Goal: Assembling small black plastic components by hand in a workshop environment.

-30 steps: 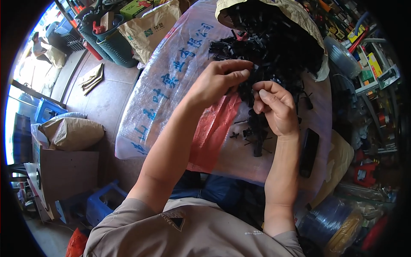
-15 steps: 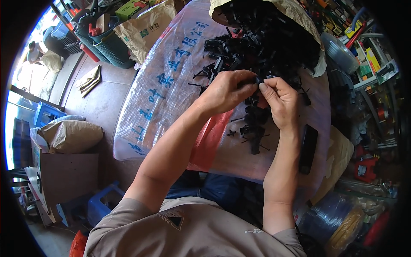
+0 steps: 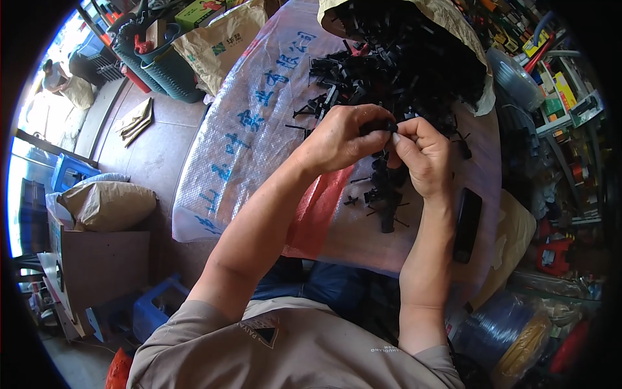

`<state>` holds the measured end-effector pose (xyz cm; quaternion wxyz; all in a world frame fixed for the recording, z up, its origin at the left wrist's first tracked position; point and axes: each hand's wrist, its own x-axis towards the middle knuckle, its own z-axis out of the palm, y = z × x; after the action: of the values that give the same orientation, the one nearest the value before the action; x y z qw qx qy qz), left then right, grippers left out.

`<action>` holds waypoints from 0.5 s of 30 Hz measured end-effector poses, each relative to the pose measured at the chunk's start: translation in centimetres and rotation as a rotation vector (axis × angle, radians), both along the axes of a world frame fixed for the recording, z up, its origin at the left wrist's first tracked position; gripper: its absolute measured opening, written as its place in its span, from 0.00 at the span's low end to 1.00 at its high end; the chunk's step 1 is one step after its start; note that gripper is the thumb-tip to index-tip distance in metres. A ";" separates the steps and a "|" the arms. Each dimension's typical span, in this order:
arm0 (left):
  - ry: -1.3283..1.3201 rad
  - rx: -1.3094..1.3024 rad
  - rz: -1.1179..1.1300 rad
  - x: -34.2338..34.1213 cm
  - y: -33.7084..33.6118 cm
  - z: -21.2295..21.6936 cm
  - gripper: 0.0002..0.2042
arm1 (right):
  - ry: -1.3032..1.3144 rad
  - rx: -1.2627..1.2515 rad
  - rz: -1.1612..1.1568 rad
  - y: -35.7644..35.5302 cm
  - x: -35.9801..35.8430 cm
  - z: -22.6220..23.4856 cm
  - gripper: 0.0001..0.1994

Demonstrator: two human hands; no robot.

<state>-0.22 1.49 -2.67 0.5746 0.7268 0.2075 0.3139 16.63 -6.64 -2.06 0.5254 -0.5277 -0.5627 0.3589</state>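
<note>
Over the near part of a heap of black plastic parts (image 3: 414, 71), my two hands meet. My left hand (image 3: 343, 137) is closed round a small black plastic part (image 3: 380, 126), whose end sticks out past the thumb and fingers. At that end, the thumb and forefinger of my right hand (image 3: 426, 159) are pinched together. Whatever lies between those right fingertips is too small to make out. More loose black pieces (image 3: 387, 211) lie on the woven plastic sheet (image 3: 259, 136), just below my hands and between my forearms.
A paper sack (image 3: 476, 39) spills the black parts at the back. By my right forearm lies a dark flat object (image 3: 467, 225). Crowded shelves (image 3: 570, 97) stand to the right; a full sack (image 3: 113, 206) and a blue stool (image 3: 159, 305) are on the left. Another person (image 3: 55, 78) sits far left.
My left hand has turned slightly, so more of the black part shows. My right thumb and fingertips have shifted a little at its end. The far person has straightened somewhat.
</note>
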 end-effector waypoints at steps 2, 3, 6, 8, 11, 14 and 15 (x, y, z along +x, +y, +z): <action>0.072 0.063 0.037 0.0 -0.1 0.4 0.18 | 0.010 0.017 0.007 0.1 0.1 -0.3 0.03; 0.073 0.063 0.038 0.1 -0.2 0.3 0.18 | 0.010 0.017 0.008 0.2 0.0 -0.3 0.03; -0.033 0.080 0.088 0.5 -0.2 -0.4 0.19 | -0.007 0.070 -0.047 0.5 -0.2 -0.5 0.03; -0.037 0.066 0.176 0.8 -0.2 -0.8 0.20 | 0.032 0.145 -0.154 0.7 -0.3 -0.6 0.04; -0.184 -0.316 0.197 0.3 0.6 -1.3 0.14 | -0.031 0.105 -0.090 0.6 -0.5 -0.6 0.07; -0.311 -0.533 0.136 0.3 1.1 -1.2 0.10 | -0.142 0.107 0.014 0.5 -1.0 -0.8 0.07; -0.344 -0.647 0.097 0.2 1.1 -1.1 0.10 | -0.161 0.157 -0.016 0.5 -1.5 -0.7 0.06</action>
<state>-0.01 2.61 -3.75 0.7855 0.4336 0.2304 0.3767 15.13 -6.12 -2.77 0.5213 -0.5165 -0.6252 0.2657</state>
